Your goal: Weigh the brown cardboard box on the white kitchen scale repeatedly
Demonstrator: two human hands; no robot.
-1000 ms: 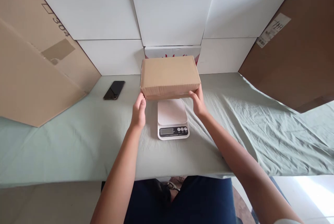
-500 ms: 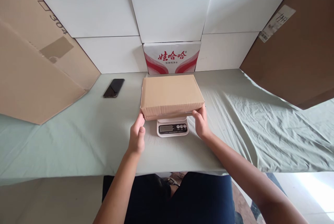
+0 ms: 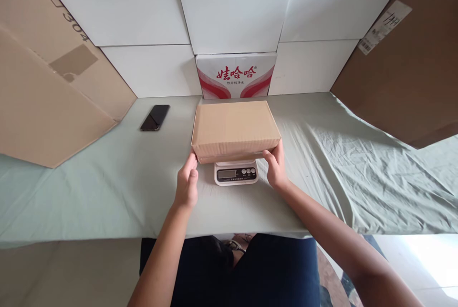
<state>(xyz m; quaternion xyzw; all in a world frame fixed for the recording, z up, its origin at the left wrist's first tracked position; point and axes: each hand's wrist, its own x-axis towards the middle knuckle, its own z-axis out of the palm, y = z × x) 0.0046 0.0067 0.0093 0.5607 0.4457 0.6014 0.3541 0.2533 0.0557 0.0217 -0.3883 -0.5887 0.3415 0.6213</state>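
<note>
A closed brown cardboard box (image 3: pixel 234 128) rests on a small white digital scale (image 3: pixel 236 174), covering its platform so that only the display and buttons show. My left hand (image 3: pixel 187 184) touches the box's near left corner with its fingertips. My right hand (image 3: pixel 275 167) holds the near right corner, thumb against the front face. Both hands sit low on the pale green cloth-covered table (image 3: pixel 107 192).
A black phone (image 3: pixel 155 117) lies on the cloth at the back left. A white carton with red print (image 3: pixel 236 75) stands behind the box. Large brown cardboard sheets lean at the left (image 3: pixel 46 92) and right (image 3: pixel 404 73). White panels form the back wall.
The box came toward me and down from above the far side of the scale and now sits on it. My hands followed at its near corners and have barely moved in the last half second.
</note>
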